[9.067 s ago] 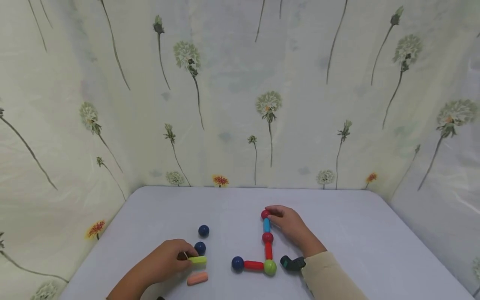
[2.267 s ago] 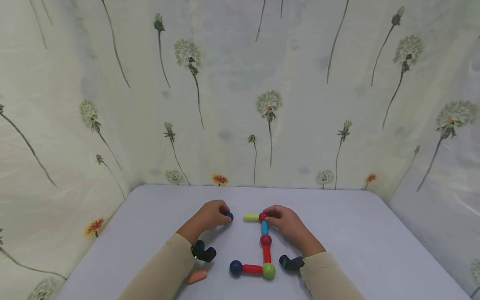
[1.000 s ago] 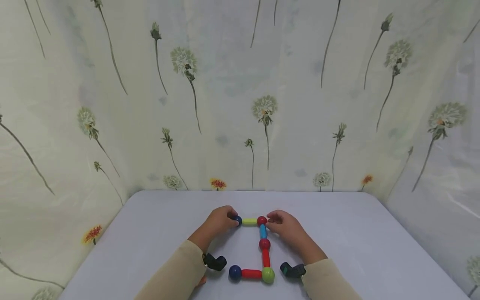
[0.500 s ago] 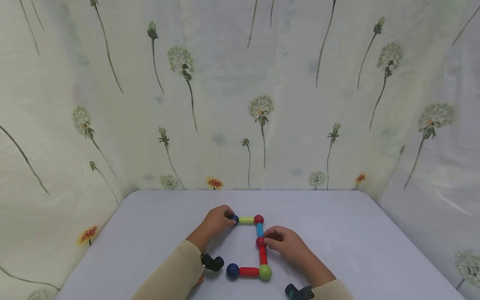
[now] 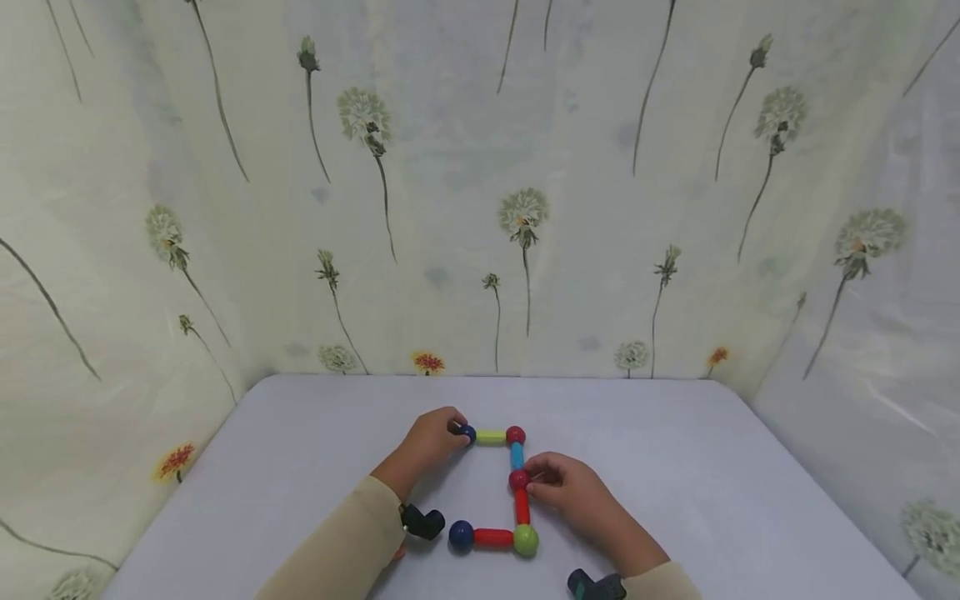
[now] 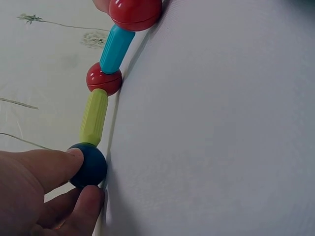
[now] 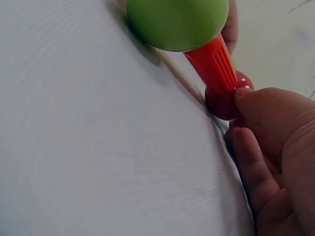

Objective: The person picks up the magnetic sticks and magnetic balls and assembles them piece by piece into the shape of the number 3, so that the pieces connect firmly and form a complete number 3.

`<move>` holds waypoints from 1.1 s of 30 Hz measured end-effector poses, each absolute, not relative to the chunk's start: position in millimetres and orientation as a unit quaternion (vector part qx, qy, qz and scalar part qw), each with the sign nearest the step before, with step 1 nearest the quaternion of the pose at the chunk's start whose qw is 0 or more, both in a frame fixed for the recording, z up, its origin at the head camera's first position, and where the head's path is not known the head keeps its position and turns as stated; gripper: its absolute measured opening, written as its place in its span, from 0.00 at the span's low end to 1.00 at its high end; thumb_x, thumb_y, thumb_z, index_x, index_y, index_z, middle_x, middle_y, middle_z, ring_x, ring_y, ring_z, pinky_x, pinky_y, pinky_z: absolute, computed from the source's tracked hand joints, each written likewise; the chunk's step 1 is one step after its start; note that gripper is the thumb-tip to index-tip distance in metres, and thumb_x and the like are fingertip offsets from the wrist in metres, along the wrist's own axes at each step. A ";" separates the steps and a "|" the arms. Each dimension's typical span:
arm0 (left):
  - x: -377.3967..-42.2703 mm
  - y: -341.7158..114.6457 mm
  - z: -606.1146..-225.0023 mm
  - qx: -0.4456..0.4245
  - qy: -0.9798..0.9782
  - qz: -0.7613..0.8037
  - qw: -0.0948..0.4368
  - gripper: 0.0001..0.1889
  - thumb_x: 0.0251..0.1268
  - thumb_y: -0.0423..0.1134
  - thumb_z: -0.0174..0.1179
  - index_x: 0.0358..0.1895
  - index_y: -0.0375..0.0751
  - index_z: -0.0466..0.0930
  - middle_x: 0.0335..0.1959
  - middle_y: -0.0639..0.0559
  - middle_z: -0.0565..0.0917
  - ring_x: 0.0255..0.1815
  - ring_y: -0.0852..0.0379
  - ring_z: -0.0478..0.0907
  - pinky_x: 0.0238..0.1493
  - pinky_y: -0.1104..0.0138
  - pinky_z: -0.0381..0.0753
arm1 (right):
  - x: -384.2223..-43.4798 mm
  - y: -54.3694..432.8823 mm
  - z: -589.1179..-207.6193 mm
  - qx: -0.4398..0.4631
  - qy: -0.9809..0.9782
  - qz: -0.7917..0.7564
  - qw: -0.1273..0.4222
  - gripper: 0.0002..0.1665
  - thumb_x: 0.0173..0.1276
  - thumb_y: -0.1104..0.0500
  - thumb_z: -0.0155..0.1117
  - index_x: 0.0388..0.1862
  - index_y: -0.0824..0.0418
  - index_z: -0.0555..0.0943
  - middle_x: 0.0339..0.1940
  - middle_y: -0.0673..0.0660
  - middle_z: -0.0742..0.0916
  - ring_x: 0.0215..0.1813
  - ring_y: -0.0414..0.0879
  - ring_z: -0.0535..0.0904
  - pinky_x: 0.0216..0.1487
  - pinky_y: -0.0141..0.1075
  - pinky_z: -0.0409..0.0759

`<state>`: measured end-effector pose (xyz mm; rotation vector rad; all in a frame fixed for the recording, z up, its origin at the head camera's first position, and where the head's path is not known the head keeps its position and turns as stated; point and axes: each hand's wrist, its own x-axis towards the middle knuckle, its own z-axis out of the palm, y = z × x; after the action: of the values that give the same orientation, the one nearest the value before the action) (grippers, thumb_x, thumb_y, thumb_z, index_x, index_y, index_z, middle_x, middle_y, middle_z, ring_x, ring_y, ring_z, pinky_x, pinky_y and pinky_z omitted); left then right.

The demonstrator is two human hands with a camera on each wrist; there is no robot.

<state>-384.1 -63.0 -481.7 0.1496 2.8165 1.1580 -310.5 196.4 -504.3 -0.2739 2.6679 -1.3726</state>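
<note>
A chain of coloured balls and rods lies on the white table. My left hand pinches the dark blue ball at the chain's far left end. A yellow-green rod joins that ball to a red ball at the far corner. From there a blue rod leads to the middle red ball, which my right hand pinches between thumb and fingers. Nearer me, a red rod reaches the green ball. Another red rod ends at a second dark blue ball.
An orange rod lies mostly hidden under my left sleeve. Small black devices sit at my left wrist and right wrist. A flower-patterned curtain stands behind the table's far edge.
The yellow-green rod and a dark blue ball have joined the chain's far end from the left. My right hand has slid from the far red ball to the middle one.
</note>
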 end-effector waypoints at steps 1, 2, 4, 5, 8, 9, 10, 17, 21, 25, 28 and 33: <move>-384.5 -62.8 -482.0 0.048 0.923 0.380 0.045 0.13 0.68 0.40 0.71 0.52 0.47 0.83 0.49 0.47 0.87 0.53 0.49 0.81 0.62 0.50 0.80 | -311.5 196.5 -504.3 -0.089 0.885 -0.453 0.064 0.15 0.69 0.55 0.75 0.53 0.49 0.85 0.47 0.46 0.89 0.51 0.43 0.84 0.58 0.47 0.85; -384.8 -62.8 -482.3 0.048 0.923 0.380 0.044 0.13 0.69 0.40 0.71 0.53 0.47 0.83 0.49 0.47 0.87 0.53 0.49 0.81 0.61 0.50 0.80 | -312.2 196.6 -504.0 -0.087 0.885 -0.452 0.065 0.15 0.68 0.55 0.75 0.53 0.49 0.85 0.47 0.46 0.89 0.50 0.43 0.84 0.58 0.47 0.85; -386.0 -62.6 -484.4 0.045 0.923 0.379 0.043 0.14 0.69 0.40 0.71 0.54 0.47 0.83 0.49 0.47 0.87 0.53 0.49 0.82 0.61 0.50 0.80 | -313.3 197.0 -504.3 -0.085 0.885 -0.453 0.068 0.16 0.68 0.56 0.75 0.53 0.50 0.85 0.47 0.47 0.89 0.50 0.43 0.84 0.58 0.47 0.85; -386.7 -62.5 -485.8 0.044 0.924 0.379 0.042 0.14 0.69 0.40 0.71 0.54 0.47 0.83 0.49 0.47 0.87 0.53 0.49 0.82 0.61 0.50 0.81 | -313.7 197.2 -504.7 -0.086 0.884 -0.453 0.070 0.16 0.68 0.56 0.75 0.53 0.50 0.85 0.47 0.47 0.89 0.50 0.43 0.84 0.57 0.47 0.85; -387.5 -62.4 -489.9 0.040 0.923 0.379 0.040 0.15 0.69 0.40 0.71 0.55 0.46 0.82 0.49 0.47 0.87 0.52 0.49 0.82 0.61 0.50 0.81 | -314.3 197.9 -506.0 -0.095 0.879 -0.461 0.076 0.16 0.68 0.56 0.75 0.54 0.52 0.85 0.48 0.48 0.89 0.51 0.44 0.84 0.57 0.46 0.85; -387.3 -62.1 -491.0 0.037 0.923 0.380 0.041 0.15 0.69 0.40 0.71 0.56 0.45 0.82 0.49 0.46 0.87 0.52 0.49 0.82 0.61 0.50 0.81 | -314.3 198.1 -506.5 -0.098 0.878 -0.463 0.077 0.16 0.68 0.56 0.75 0.54 0.52 0.85 0.48 0.48 0.89 0.51 0.44 0.85 0.56 0.46 0.85; -387.2 -62.1 -491.9 0.036 0.924 0.380 0.040 0.16 0.69 0.40 0.71 0.57 0.45 0.82 0.49 0.46 0.86 0.52 0.49 0.82 0.61 0.50 0.81 | -314.4 198.0 -506.9 -0.099 0.876 -0.465 0.078 0.16 0.68 0.55 0.75 0.54 0.52 0.85 0.48 0.48 0.89 0.51 0.44 0.85 0.56 0.46 0.85; -362.2 -66.7 -482.2 0.023 0.925 0.378 0.021 0.20 0.71 0.45 0.69 0.62 0.44 0.80 0.57 0.42 0.81 0.55 0.48 0.79 0.58 0.51 0.83 | -312.4 198.1 -510.2 -0.097 0.877 -0.464 0.078 0.17 0.68 0.54 0.76 0.54 0.53 0.85 0.48 0.48 0.89 0.50 0.44 0.85 0.57 0.47 0.85; -329.1 -79.3 -462.5 0.040 0.922 0.386 0.015 0.15 0.73 0.46 0.66 0.57 0.45 0.82 0.54 0.47 0.82 0.52 0.51 0.80 0.51 0.54 0.85 | -312.7 196.0 -511.9 -0.107 0.877 -0.460 0.082 0.17 0.68 0.53 0.76 0.54 0.51 0.85 0.48 0.47 0.89 0.51 0.43 0.85 0.59 0.48 0.84; -302.9 -93.3 -447.0 0.064 0.916 0.395 0.031 0.08 0.74 0.45 0.63 0.49 0.49 0.84 0.46 0.54 0.84 0.47 0.54 0.79 0.45 0.59 0.84 | -314.5 197.2 -510.0 -0.102 0.884 -0.451 0.073 0.15 0.69 0.53 0.75 0.53 0.49 0.86 0.48 0.46 0.89 0.52 0.43 0.84 0.61 0.49 0.83; -289.4 -103.9 -443.2 0.069 0.916 0.392 0.047 0.06 0.74 0.44 0.63 0.46 0.49 0.85 0.42 0.57 0.84 0.43 0.55 0.78 0.41 0.61 0.82 | -314.8 199.0 -507.1 -0.093 0.887 -0.446 0.067 0.15 0.69 0.54 0.75 0.53 0.49 0.86 0.47 0.46 0.89 0.52 0.43 0.84 0.60 0.49 0.84; -272.1 -121.0 -442.9 0.060 0.920 0.381 0.064 0.05 0.73 0.42 0.64 0.45 0.47 0.85 0.38 0.57 0.83 0.40 0.56 0.77 0.39 0.63 0.80 | -313.6 198.8 -503.3 -0.093 0.886 -0.449 0.066 0.16 0.68 0.53 0.76 0.53 0.50 0.85 0.47 0.46 0.89 0.51 0.43 0.84 0.59 0.47 0.85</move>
<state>-272.1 -121.0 -442.9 0.1811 2.7793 1.1503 -313.6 198.8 -503.3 -0.2814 2.6724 -1.3540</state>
